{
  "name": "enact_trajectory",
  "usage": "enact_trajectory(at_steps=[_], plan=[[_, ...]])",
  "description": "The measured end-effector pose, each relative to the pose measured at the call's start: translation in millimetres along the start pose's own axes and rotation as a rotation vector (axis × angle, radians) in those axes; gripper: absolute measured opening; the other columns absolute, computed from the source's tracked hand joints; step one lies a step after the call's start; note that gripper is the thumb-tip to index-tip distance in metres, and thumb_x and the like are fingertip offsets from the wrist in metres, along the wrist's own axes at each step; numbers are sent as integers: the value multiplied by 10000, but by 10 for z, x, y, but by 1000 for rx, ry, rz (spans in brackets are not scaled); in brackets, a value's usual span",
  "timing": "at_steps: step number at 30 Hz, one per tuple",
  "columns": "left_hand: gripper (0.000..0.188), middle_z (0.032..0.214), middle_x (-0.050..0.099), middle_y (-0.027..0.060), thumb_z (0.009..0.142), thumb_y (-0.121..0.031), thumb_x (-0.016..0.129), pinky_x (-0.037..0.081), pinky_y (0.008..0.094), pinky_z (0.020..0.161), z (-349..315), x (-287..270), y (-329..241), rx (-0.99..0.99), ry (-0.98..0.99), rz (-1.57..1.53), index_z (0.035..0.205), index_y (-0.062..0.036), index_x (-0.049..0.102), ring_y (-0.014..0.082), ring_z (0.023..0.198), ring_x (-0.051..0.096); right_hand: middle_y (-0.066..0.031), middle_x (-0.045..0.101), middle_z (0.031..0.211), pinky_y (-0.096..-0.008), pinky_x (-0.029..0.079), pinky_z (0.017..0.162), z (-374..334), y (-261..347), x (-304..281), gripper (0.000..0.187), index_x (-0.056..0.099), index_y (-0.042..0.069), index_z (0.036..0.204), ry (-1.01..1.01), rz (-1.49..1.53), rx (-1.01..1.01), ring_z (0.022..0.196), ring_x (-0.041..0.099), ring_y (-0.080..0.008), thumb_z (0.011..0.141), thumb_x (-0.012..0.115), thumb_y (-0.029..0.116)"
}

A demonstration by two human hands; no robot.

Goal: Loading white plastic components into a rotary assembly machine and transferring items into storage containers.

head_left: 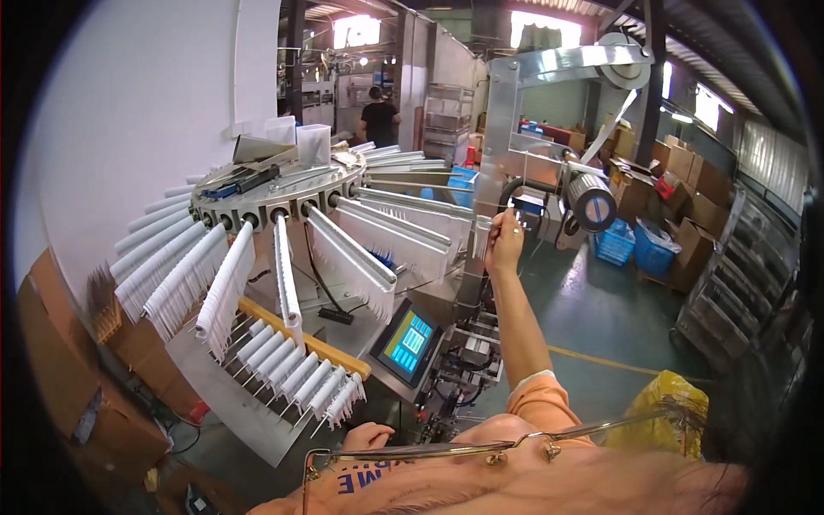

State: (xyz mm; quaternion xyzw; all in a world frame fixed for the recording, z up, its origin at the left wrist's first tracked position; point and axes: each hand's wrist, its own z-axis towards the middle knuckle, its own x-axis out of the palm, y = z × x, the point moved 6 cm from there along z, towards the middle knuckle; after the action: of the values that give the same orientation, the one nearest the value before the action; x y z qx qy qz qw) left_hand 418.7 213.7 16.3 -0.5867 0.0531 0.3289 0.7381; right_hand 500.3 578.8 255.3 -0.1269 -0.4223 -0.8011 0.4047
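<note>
My right hand (505,242) is raised beside the upright metal frame (498,129) of a machine. Its fingers are pinched together; whatever they hold is too small to make out. Low down, close to my body, my left hand (369,436) shows only in part, its fingers loosely stretched and nothing seen in them. Left of the frame stands a round turntable (292,190) with metal arms sticking out all around. Rows of thin white pieces (219,296) hang from several arms. A lit touch screen (408,345) sits between the turntable and my right forearm.
A rack of white rolled bundles (296,378) on rods, with a yellow bar, stands in front of the turntable. A black roller (592,203) carries a white strip right of the frame. Blue baskets (614,242), cardboard boxes (699,176) and a yellow bag (665,412) lie rightward. A person (378,118) stands far back.
</note>
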Motion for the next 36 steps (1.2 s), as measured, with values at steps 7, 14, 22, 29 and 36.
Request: enact_trajectory(at_steps=[7,14,22,29,36], plan=[[172,728,550,86,832,-164,525,433,278,600,-75,145,205,23,98,68,922,-53,620,204,690,563,45,378,520,-181,210,357,20,3,-153,328,472,108,652,-93,53,12,410,311,-40,896,463,327],[201,786,563,97,842,-166,519,437,282,669,-229,197,190,8,289,-22,962,-27,599,215,754,567,47,386,515,-176,206,319,-31,520,-1243,272,460,152,651,-312,254,31,390,328,-38,870,506,307],[232,913,564,125,820,-118,529,437,303,742,-26,-96,-671,387,555,-176,1014,5,565,253,867,549,35,328,503,-198,187,343,-1493,1368,-2307,355,350,152,573,-551,370,-73,397,246,-53,897,429,274],[430,1171,440,186,729,-44,575,387,408,898,-354,-242,-1612,1023,714,-114,1137,25,459,342,1080,441,12,249,494,-256,196,400,-3507,1367,-998,393,298,139,561,-431,189,32,421,221,-101,915,368,295],[488,1066,524,191,753,-124,540,429,388,821,-815,-1265,-903,777,755,185,1202,0,395,330,972,521,10,262,525,-262,207,468,-4594,1106,976,405,291,128,559,-318,50,-153,469,233,-109,930,329,284]])
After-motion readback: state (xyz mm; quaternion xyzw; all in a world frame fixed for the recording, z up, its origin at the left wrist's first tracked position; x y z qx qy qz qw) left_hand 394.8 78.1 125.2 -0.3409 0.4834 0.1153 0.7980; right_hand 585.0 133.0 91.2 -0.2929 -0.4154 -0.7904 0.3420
